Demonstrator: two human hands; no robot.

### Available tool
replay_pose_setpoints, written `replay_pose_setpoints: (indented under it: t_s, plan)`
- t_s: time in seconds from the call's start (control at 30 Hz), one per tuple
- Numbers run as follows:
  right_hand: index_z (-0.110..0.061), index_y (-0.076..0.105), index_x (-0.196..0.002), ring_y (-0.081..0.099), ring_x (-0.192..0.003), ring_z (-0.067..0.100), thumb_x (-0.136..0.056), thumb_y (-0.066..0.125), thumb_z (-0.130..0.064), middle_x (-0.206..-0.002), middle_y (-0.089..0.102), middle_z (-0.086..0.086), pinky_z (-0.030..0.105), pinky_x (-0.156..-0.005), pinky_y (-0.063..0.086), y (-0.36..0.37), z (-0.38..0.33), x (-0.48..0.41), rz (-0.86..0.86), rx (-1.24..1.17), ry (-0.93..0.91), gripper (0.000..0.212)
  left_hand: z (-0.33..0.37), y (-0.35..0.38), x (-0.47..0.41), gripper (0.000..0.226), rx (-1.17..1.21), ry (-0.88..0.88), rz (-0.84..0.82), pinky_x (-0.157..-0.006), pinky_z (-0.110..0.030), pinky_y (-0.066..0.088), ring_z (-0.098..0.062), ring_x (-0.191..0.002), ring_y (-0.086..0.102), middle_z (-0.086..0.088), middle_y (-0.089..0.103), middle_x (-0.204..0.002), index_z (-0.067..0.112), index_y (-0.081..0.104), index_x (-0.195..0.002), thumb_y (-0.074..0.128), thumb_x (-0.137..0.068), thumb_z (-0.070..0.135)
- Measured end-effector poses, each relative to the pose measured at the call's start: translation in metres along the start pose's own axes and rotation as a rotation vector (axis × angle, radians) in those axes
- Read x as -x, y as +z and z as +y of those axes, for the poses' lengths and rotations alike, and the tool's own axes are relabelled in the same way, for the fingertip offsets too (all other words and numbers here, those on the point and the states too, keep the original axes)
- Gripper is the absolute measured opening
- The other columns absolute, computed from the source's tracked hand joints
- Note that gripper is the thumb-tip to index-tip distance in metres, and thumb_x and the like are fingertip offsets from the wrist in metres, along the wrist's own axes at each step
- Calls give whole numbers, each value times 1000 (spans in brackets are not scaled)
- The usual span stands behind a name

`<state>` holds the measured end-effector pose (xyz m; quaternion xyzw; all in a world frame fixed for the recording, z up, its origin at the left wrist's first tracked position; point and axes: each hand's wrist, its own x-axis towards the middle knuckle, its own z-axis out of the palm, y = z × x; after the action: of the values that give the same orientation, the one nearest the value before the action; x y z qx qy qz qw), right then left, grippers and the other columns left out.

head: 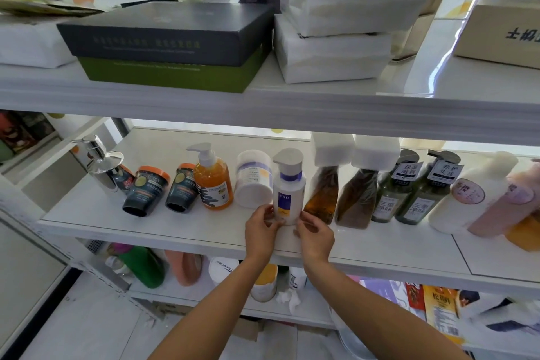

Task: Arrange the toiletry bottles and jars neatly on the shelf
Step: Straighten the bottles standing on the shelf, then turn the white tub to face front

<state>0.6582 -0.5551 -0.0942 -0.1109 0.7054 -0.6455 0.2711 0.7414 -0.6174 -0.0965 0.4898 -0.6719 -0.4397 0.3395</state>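
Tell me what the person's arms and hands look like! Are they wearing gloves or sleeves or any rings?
Both arms are bare all the way down the picture, with no sleeves showing. The left hand and the right hand have no gloves. No watch or bracelet sits on either wrist, and I can't spot any rings. The fingernails look short and plain.

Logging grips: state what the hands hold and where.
Both hands, left hand and right hand, hold the white pump bottle by its base, one each side.

1. Two dark jars with orange lids (146, 188) near the middle shelf's (175, 231) left edge.
2. Two amber bottles (321, 199).
3. Two green bottles (391, 199).
4. One orange pump bottle (213, 181).
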Motion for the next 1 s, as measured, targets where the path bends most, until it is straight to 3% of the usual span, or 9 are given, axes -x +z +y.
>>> replay_pose_setpoints:
  t_s: [0.2,0.33,0.47,0.57,0.7,0.77,0.83,0.9,1.0]
  plan:
    - [-14,68,-112,63,-99,20,-85,65,-6,-109,69,5,38,-95,53,5,2,2,17,71,-31,28,0,7,-1,22,-44,-26,52,-80,-22,46,-10,-92,62,3,68,-100,21,60,-101,71,-81,21]
    - [-15,65,-120,58,-108,18,-86,61,-2,-118,65,2,31,-100,48,6,3,2,-7,132,-66,36,3,10,-4,26,-162,-18,84,-80,-27,49,-11,-93,59,5,62,-102,20,59,-107,67,-84,31]
    - [-14,66,-117,56,-97,10,-88,60,-3,-117,65,3,21,-92,44,6,3,2,-19,201,-72,32,6,13,-4,29,-213,-33,83,-81,-28,49,-11,-94,57,6,56,-102,20,57,-109,64,-86,36]
    - [-13,67,-114,55,-93,9,-87,60,-3,-113,66,2,19,-89,43,5,2,1,-41,215,-66,30,4,12,-5,27,-159,-41,75,-80,-23,47,-11,-93,58,5,58,-101,19,57,-108,65,-86,31]
    - [-23,67,-101,57,-94,11,-87,61,-9,-107,67,-1,22,-88,45,4,5,3,-102,290,-81,20,8,0,10,21,-82,-54,182,-68,-12,42,-14,-85,58,-1,56,-101,15,48,-102,62,-87,9]
    - [-27,64,-105,55,-96,10,-87,61,-12,-105,63,-7,26,-90,45,6,5,8,-145,344,-99,24,5,-9,21,31,-168,31,263,-72,-16,46,-17,-90,57,-5,49,-115,13,45,-111,60,-86,3]
    - [-26,61,-117,52,-96,9,-87,61,-12,-105,57,-11,27,-91,44,12,4,15,-199,372,-123,33,-2,-21,22,52,-377,262,308,-87,-22,47,-23,-113,53,-10,43,-131,14,42,-128,63,-82,0]
    - [-25,59,-121,56,-99,12,-85,60,-13,-108,60,-8,28,-91,47,21,3,24,-281,417,-166,39,-8,-34,8,70,-591,498,287,-101,-30,40,-28,-132,39,-12,34,-145,20,32,-142,60,-82,0]
    - [-25,58,-123,58,-104,11,-84,62,-16,-115,63,-7,24,-88,47,28,8,31,-332,567,-293,41,1,-40,-11,79,-763,603,198,-107,-36,36,-26,-144,17,-7,18,-156,28,16,-150,57,-85,8]
